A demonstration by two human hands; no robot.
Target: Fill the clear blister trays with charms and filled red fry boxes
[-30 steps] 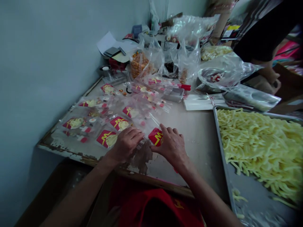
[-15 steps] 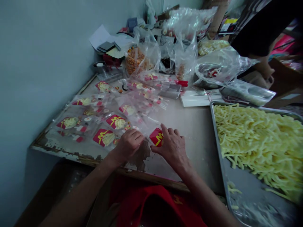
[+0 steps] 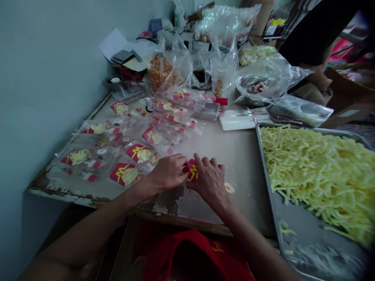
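Both hands meet at the table's near edge (image 3: 88, 201) over one small red fry-box piece (image 3: 191, 170) with a yellow M. Left hand (image 3: 166, 175) pinches its left end, fingers closed narrow on it; right hand (image 3: 211, 181) covers its right side, fingertips (image 3: 197, 159) curled over the top. Piece sits between the two grips, touching both, long axis roughly across, hand to hand. Neither hand is clearly nearer. Just right of the right hand, a small round orange-and-white bit (image 3: 229, 188) lies loose on the table. Left of the left hand, sealed clear packets (image 3: 123, 173) with red boxes spread out. Further right, a metal tray (image 3: 265, 164) of pale fry strips (image 3: 316, 171). Beyond the grip, plastic bags (image 3: 222, 62) and clutter; another person's arm (image 3: 318, 80) far right.
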